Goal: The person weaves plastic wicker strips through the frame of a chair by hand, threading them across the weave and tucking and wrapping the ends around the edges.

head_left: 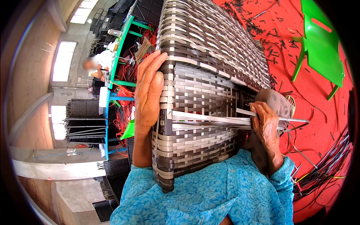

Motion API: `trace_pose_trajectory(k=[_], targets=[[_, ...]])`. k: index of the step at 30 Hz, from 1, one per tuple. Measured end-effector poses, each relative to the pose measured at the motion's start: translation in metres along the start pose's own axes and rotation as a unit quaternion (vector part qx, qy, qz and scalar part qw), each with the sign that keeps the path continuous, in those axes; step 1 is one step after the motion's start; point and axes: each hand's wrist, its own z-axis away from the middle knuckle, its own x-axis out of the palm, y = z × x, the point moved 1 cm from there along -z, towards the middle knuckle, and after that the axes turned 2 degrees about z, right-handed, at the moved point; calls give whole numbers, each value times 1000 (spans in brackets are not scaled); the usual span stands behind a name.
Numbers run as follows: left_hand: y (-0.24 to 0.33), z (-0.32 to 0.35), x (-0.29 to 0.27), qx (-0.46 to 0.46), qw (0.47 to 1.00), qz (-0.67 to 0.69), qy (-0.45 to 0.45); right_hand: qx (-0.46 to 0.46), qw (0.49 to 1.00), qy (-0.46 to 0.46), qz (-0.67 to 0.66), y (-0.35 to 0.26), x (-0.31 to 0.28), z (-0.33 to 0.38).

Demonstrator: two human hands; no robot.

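A woven wicker piece [210, 45] in brown, grey and white flat strands leans against my body, its open side toward me. My left hand [148, 93] lies stretched along the outer left edge, fingers straight against the wrapped rim [164, 150]. On the right, my right hand [265, 122] is closed round a bundle of pale grey flat strips [213, 119]. These strips run from the left rim across the woven panel, and their loose ends stick out past my right hand toward the right.
A green plastic chair [320, 45] stands at the upper right on the red floor [315, 112], among strand scraps. Long dark strands [322, 165] lie at lower right. On the left are a green-edged table [120, 48], a seated person [101, 63] and stacked dark woven pieces [85, 108].
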Motion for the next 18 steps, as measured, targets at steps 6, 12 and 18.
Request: trace_pose_trajectory(k=[6,12,18], targets=[[3,-2,-2,1,1000,-16,-10,-5,1000,8,-4,0,-1,-1],[4,2,0,-1,1000,-27,-1,1,1000,10,-9,0,-1,0],[4,2,1,-10,1000,-1,19,2,1000,8,-23,0,-2,-1]])
